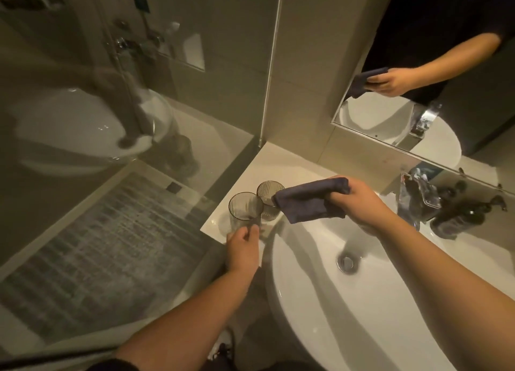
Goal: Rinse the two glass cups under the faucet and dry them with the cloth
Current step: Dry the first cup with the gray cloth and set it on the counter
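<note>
Left hand (242, 248) pinching base of near glass cup (245, 212), upright at counter (289, 166) front edge. Right hand (362, 200) clenched on dark cloth (308, 199), overlapping far cup (268, 200) at 2 o'clock. Open basin (320, 295) at 4 o'clock. Faucet hidden, seen only in mirror (429, 119).

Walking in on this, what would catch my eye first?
Probably the dark blue cloth bunched in the right hand above the white sink. Just left of it, two ribbed glass cups stand on the counter corner, the left hand gripping the nearer one. The mirror behind repeats the cloth-holding hand.
</note>
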Tool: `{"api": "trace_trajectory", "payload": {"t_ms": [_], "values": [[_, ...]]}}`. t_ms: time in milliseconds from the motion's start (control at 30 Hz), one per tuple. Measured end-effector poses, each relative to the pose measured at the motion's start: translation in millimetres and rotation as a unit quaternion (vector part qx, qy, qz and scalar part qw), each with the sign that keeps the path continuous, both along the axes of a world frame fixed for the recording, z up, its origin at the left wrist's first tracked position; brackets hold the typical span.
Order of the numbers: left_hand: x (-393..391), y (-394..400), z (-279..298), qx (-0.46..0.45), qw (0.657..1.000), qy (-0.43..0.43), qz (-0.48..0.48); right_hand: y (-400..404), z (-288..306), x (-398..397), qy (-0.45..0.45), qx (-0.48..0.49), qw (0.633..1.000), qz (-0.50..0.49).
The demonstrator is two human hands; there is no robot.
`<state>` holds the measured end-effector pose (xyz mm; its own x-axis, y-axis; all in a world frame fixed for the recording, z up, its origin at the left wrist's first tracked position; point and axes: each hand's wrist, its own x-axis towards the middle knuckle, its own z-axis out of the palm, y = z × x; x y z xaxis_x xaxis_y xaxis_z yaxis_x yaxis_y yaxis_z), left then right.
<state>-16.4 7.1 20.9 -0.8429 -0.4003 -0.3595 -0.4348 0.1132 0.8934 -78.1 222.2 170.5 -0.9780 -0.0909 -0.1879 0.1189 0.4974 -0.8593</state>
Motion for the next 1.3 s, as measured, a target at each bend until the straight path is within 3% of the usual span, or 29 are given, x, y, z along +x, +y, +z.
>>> {"api": "trace_trajectory", "payload": {"t_ms": [133, 433, 667, 833, 1000, 1300], "values": [[22.5, -27.0, 21.9, 0.034, 0.998, 0.042, -0.028, 3.8, 5.4, -3.5, 0.005, -0.028, 1.0, 0.01], [17.3, -56.1, 110.3, -0.066, 0.973, 0.113, -0.188, -7.0, 73.8, 1.7, 0.108, -0.089, 0.985, 0.105], [-1.7, -44.8, 144.4, -0.088, 0.941, 0.149, -0.29, -6.4, 122.0, 9.0, 0.154, 0.148, 0.961, 0.176], [-17.0, -28.3, 152.1, -0.094, 0.926, 0.172, -0.323, 1.7, 131.9, 12.2, 0.134, 0.242, 0.94, 0.2], [-29.4, -5.4, 157.2, -0.046, 0.917, 0.169, -0.359, -2.6, 121.4, 20.7, 0.132, 0.302, 0.922, 0.205], [-53.7, 17.5, 155.5, 0.022, 0.914, 0.165, -0.37, 4.5, 107.7, 48.5, 0.152, 0.327, 0.911, 0.197]]}}
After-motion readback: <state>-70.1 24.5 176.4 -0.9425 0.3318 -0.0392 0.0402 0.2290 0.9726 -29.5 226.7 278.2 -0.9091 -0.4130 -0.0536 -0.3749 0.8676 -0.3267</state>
